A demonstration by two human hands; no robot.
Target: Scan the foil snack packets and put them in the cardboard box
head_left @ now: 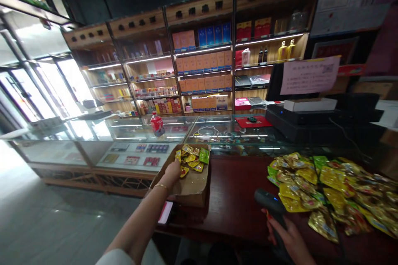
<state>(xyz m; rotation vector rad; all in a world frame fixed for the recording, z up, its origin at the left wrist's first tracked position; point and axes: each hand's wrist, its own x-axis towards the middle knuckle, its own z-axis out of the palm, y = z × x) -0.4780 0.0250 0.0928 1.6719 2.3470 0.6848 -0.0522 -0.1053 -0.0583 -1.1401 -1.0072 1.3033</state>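
Note:
My left hand reaches over the left rim of a shallow cardboard box. Its fingers are closed, with a small yellow snack packet at their tips, though the grip is partly hidden. Several gold, yellow and green snack packets lie at the far end of the box. My right hand is wrapped round the handle of a black handheld barcode scanner, whose blue light is lit. Beyond the scanner, a big heap of similar snack packets spreads over the right of the dark red counter.
A red-labelled bottle stands on the glass display case. A mouse rests on a red mat. At right are a monitor with a paper notice and a black till. A phone lies beside the box.

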